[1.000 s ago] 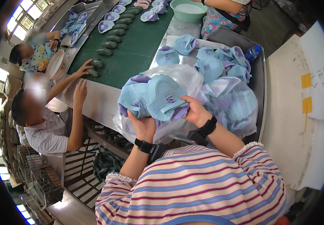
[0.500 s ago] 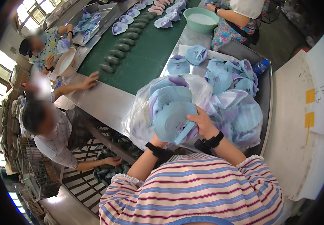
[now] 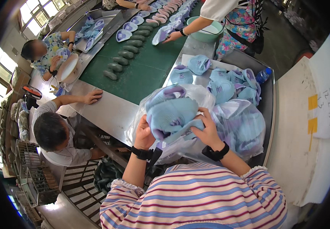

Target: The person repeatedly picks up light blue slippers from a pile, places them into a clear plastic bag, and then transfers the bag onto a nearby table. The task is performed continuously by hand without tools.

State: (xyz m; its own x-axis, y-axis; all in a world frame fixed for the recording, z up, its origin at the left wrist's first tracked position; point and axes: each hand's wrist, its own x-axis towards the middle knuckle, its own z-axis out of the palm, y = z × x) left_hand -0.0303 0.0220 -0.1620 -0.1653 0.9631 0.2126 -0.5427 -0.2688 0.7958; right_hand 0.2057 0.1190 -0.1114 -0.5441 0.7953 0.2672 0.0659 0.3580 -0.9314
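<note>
My left hand point(image 3: 145, 132) grips the left side of a light blue shoe upper point(image 3: 172, 116) with purple lining. My right hand point(image 3: 207, 130) pinches its right edge, thumb on the near side. Behind it, a second blue upper point(image 3: 165, 95) shows its purple collar at the mouth of a see-through plastic bag point(image 3: 142, 105); whether the two touch is hard to tell. Right of my hands, another plastic bag point(image 3: 245, 128) bulges with more uppers. Loose blue uppers point(image 3: 221, 86) lie in the metal tray point(image 3: 270, 110) beyond it.
A green conveyor belt point(image 3: 142, 80) carries dark shoe lasts point(image 3: 126, 54), pink pieces and lilac uppers. A co-worker's hand point(image 3: 170, 37) holds an upper at the belt, near a green basin point(image 3: 205, 36). Another person point(image 3: 54, 133) bends at left, hand on the metal edge. A blue-capped bottle point(image 3: 263, 75) lies at right.
I have turned the upper, and my left hand has come up from beneath to its left side. The co-worker at right now reaches over the belt. The person at left has bent lower.
</note>
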